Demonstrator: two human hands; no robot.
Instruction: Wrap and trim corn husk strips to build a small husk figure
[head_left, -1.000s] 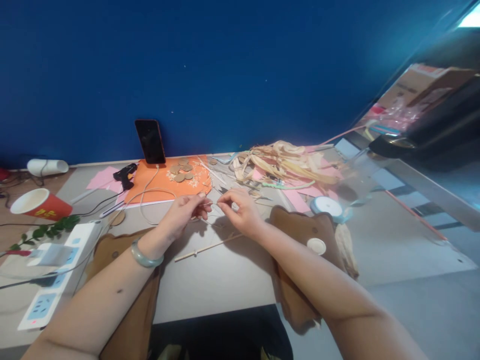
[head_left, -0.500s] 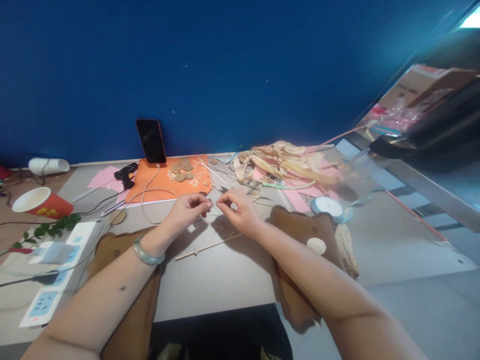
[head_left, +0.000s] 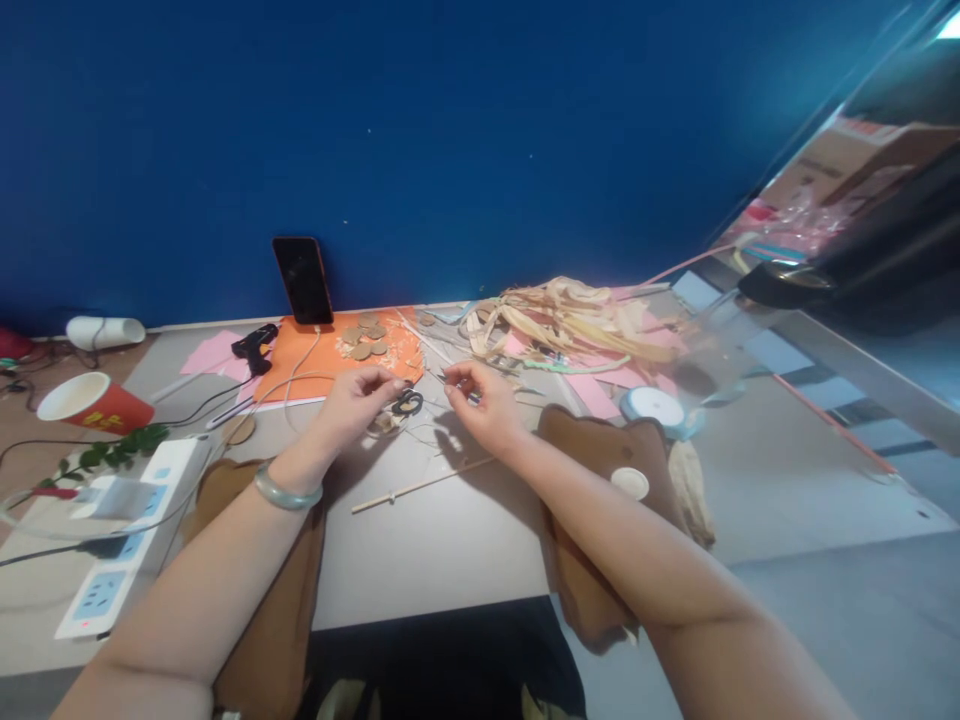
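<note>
My left hand (head_left: 361,402), a pale bracelet (head_left: 289,490) on its wrist, is closed in a pinch; what lies between its fingertips is too small to make out. Opposite it, a short gap away, my right hand (head_left: 484,408) pinches a thin pointed thing whose kind I cannot tell. Black looped handles (head_left: 407,402), like those of small scissors, lie just below my left fingertips. Fine pale strands show on the table beneath both hands. Nearer to me a thin wooden stick (head_left: 420,488) lies at a slant, its right end by my right wrist.
Brown cushions (head_left: 600,470) lie under both forearms. Behind the hands are an orange sheet (head_left: 300,365) with several round discs, a propped phone (head_left: 302,280) and a heap of pale strips (head_left: 570,320). A power strip (head_left: 135,540) and paper cup (head_left: 97,403) stand left; a ribbon spool (head_left: 654,408) right.
My hands have moved apart from nearly touching, the left going left and the right slightly up and right. The black handles and the thin pointed thing now show more plainly.
</note>
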